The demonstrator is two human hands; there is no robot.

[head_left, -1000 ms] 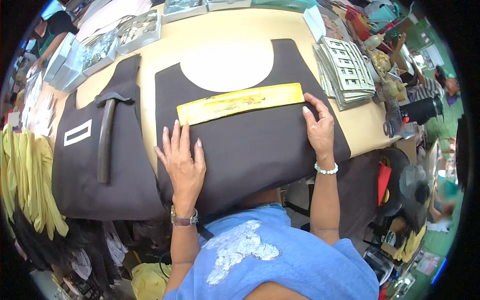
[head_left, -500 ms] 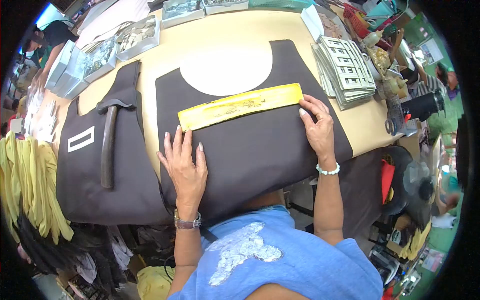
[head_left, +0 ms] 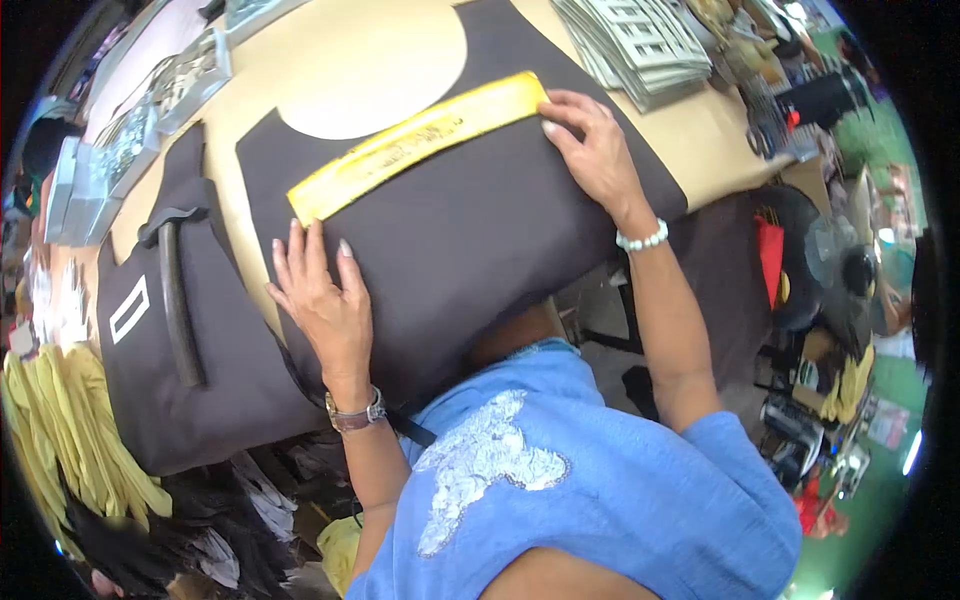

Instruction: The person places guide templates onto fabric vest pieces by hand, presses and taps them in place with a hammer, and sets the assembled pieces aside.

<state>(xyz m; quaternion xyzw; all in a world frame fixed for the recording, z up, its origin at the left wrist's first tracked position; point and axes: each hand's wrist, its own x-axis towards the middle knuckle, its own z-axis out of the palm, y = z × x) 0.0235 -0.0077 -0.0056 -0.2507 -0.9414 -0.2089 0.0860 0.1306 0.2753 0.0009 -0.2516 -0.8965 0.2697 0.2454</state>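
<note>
A long yellow strip [head_left: 430,142] with dark smudges along its middle lies slantwise across a dark brown sheet with a rounded neckline-like cut-out [head_left: 450,235]. My left hand [head_left: 325,300] rests flat on the sheet, fingers spread, with fingertips at the strip's lower left corner. At the opposite end, my right hand [head_left: 592,150] touches the strip's right edge with its fingertips, the thumb held apart. To the left lies a second dark piece [head_left: 225,340] bearing a white rectangular outline [head_left: 129,310]. On that piece rests a hammer [head_left: 180,300] with a dark handle.
Light blue boxes of small parts [head_left: 128,150] stand at the table's left. A stack of pale cut-out templates [head_left: 650,50] sits at the upper right, with scissors [head_left: 765,135] nearby. Yellow cloth pieces [head_left: 70,430] hang at the left edge.
The camera view has turned and shifted, so the table contents appear farther up and left. Both hands stay at the two ends of the yellow strip.
</note>
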